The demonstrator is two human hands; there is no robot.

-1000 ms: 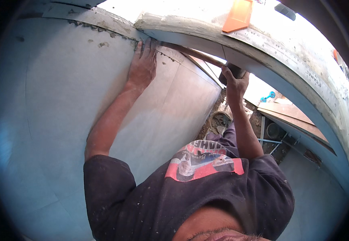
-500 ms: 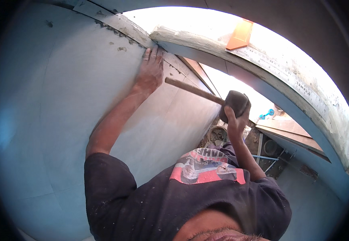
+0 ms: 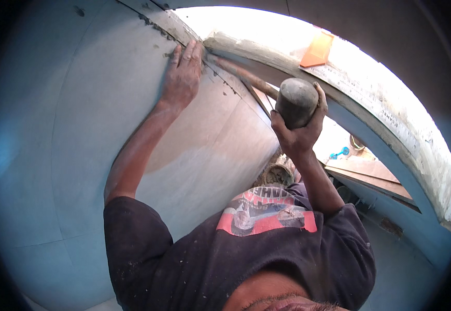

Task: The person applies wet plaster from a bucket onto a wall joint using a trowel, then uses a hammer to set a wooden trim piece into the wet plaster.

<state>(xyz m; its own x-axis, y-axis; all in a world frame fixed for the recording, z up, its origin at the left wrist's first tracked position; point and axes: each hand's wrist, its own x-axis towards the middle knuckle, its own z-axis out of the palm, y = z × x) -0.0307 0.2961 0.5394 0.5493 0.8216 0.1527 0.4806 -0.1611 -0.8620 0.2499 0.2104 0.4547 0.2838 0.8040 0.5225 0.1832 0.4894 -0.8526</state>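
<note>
My left hand [image 3: 183, 78] lies with fingers stretched out on the upper part of the pale tiled wall [image 3: 101, 145], against a ragged joint under a narrow strip [image 3: 180, 29]. My right hand [image 3: 300, 132] grips the black head of a mallet [image 3: 296, 101], whose wooden handle [image 3: 246, 75] points left into the corner beside my left fingertips, its tip at or very near the joint. Over the mallet runs a rough-edged sill [image 3: 256, 52], with an orange triangular piece [image 3: 316, 50] and a metal rule [image 3: 369, 92] on it.
Below the sill is an opening with light wooden boards [image 3: 365, 171] and a small turquoise object [image 3: 339, 153]. A bucket [image 3: 279, 173] stands down beside my legs. A dark surface [image 3: 417, 52] arches over the bright upper opening.
The mallet handle swung down away from the corner, then rose back into it. My right hand with the mallet head is higher now. My left hand stays at the joint.
</note>
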